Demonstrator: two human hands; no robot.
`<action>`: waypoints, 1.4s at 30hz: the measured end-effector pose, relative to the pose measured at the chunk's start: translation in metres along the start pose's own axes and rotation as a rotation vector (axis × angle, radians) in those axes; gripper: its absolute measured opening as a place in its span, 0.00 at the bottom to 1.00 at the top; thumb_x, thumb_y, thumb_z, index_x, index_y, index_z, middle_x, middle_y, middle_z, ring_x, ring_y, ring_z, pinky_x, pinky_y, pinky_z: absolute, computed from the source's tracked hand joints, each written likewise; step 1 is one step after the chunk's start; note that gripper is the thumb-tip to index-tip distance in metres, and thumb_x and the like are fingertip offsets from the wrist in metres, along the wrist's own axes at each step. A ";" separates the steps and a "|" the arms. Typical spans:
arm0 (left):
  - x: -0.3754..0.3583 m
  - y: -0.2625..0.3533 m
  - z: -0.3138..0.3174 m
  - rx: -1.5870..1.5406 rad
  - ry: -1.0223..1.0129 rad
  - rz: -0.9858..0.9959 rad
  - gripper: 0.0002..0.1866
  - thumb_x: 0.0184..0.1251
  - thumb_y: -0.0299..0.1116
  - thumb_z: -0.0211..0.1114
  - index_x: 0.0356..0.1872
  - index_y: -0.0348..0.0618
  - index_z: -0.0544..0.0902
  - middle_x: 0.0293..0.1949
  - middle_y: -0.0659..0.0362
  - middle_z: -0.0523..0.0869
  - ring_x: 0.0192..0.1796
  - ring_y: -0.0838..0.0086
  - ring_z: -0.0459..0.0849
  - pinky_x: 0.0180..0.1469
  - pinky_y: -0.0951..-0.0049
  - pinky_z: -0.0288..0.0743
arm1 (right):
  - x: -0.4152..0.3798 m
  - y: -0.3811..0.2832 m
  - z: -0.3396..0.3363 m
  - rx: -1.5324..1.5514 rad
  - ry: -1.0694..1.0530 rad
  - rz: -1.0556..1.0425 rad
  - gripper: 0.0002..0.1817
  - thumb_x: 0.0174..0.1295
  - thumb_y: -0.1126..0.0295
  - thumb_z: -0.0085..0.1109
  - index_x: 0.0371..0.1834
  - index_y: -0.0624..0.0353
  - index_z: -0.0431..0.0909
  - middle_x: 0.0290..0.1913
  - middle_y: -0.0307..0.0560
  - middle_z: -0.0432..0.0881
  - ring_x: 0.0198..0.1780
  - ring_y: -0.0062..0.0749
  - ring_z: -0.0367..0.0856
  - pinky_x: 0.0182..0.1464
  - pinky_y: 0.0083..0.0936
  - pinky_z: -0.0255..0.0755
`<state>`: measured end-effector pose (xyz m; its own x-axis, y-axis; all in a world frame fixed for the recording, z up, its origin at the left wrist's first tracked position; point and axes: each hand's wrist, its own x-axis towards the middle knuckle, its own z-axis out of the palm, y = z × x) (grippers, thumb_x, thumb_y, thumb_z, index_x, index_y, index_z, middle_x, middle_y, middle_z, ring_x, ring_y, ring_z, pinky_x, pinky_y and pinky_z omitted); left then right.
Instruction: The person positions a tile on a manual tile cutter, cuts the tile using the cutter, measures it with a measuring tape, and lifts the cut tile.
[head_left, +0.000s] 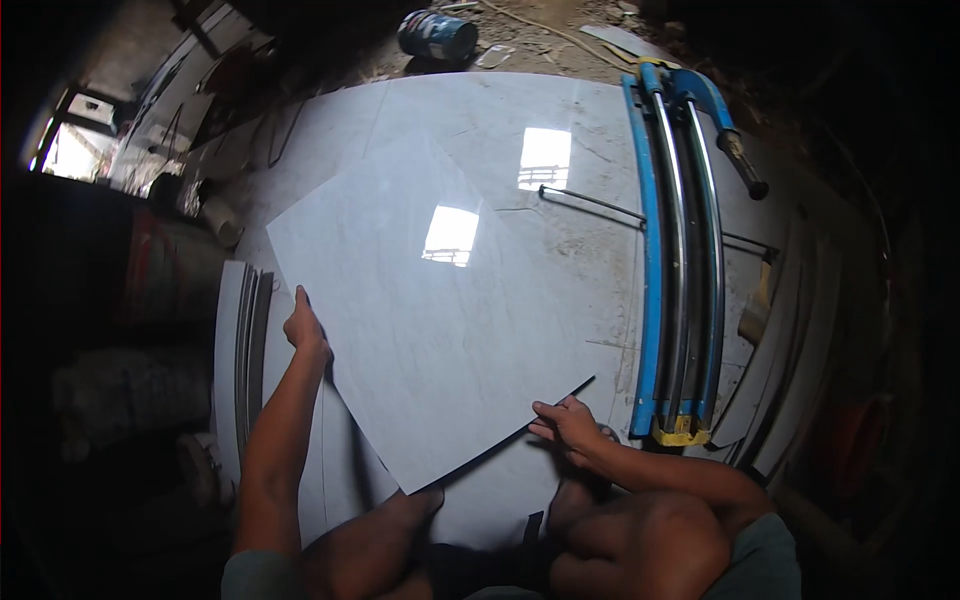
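Here the left hand [305, 328] grips the left edge of a loose tile [430, 310], fingers curled over it. The right hand [565, 425] pinches the tile's near edge by its right corner. The tile lies tilted on the tiled floor [560, 110], left of the cutter [680, 250] along the floor's right edge.

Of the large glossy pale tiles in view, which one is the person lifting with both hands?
The tilted glossy pale marble-look tile on top. The left hand holds its left edge, the right hand its near edge; the other pale tiles lie flat beneath it.
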<state>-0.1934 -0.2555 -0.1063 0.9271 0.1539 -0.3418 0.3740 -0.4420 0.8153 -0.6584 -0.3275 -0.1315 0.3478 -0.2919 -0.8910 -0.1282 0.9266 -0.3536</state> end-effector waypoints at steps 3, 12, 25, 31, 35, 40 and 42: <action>-0.004 -0.020 -0.027 -0.047 0.018 -0.046 0.33 0.69 0.58 0.69 0.49 0.27 0.87 0.51 0.47 0.88 0.50 0.61 0.87 0.59 0.59 0.81 | 0.003 0.002 0.000 -0.072 -0.014 0.023 0.16 0.69 0.70 0.69 0.43 0.65 0.69 0.43 0.49 0.77 0.42 0.33 0.85 0.44 0.25 0.91; 0.007 -0.047 -0.036 0.037 0.059 -0.083 0.34 0.71 0.59 0.67 0.47 0.28 0.86 0.50 0.46 0.88 0.52 0.60 0.86 0.60 0.60 0.78 | 0.021 -0.012 -0.010 -0.149 0.008 0.003 0.16 0.67 0.71 0.71 0.40 0.63 0.69 0.39 0.46 0.77 0.37 0.29 0.84 0.41 0.25 0.91; 0.011 -0.107 -0.024 0.054 -0.156 -0.122 0.39 0.74 0.61 0.63 0.55 0.23 0.81 0.50 0.47 0.88 0.51 0.61 0.87 0.58 0.59 0.81 | 0.032 -0.038 -0.036 -0.493 0.044 -0.037 0.14 0.65 0.68 0.72 0.35 0.66 0.76 0.28 0.51 0.88 0.24 0.29 0.85 0.28 0.25 0.82; 0.018 -0.108 -0.036 0.241 -0.263 -0.149 0.49 0.71 0.65 0.63 0.68 0.18 0.72 0.66 0.38 0.79 0.69 0.54 0.76 0.71 0.55 0.69 | 0.032 -0.073 -0.023 -0.785 0.149 0.150 0.28 0.71 0.52 0.64 0.43 0.75 0.82 0.34 0.50 0.91 0.30 0.37 0.91 0.33 0.32 0.87; 0.042 -0.127 -0.042 0.405 -0.398 -0.120 0.53 0.68 0.68 0.62 0.69 0.18 0.70 0.68 0.34 0.75 0.70 0.49 0.74 0.74 0.48 0.64 | 0.051 -0.085 -0.049 -1.070 0.166 0.137 0.35 0.70 0.39 0.61 0.44 0.70 0.83 0.31 0.48 0.90 0.31 0.36 0.90 0.34 0.29 0.85; 0.027 -0.104 -0.061 0.511 -0.635 -0.124 0.44 0.69 0.67 0.63 0.56 0.25 0.79 0.51 0.44 0.83 0.50 0.61 0.85 0.60 0.56 0.80 | 0.033 -0.086 -0.031 -1.050 0.230 0.088 0.39 0.65 0.36 0.63 0.47 0.72 0.83 0.33 0.51 0.91 0.32 0.37 0.90 0.37 0.31 0.86; 0.016 -0.102 -0.063 0.473 -0.589 -0.061 0.39 0.69 0.67 0.63 0.50 0.30 0.82 0.44 0.50 0.83 0.42 0.68 0.85 0.50 0.64 0.88 | 0.035 -0.090 -0.033 -1.103 0.224 0.081 0.40 0.65 0.36 0.63 0.48 0.74 0.83 0.34 0.52 0.91 0.31 0.37 0.90 0.37 0.31 0.86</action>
<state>-0.2149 -0.1523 -0.1661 0.6886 -0.2487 -0.6811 0.2499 -0.8004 0.5448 -0.6649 -0.4288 -0.1405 0.1406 -0.3795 -0.9144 -0.9317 0.2617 -0.2519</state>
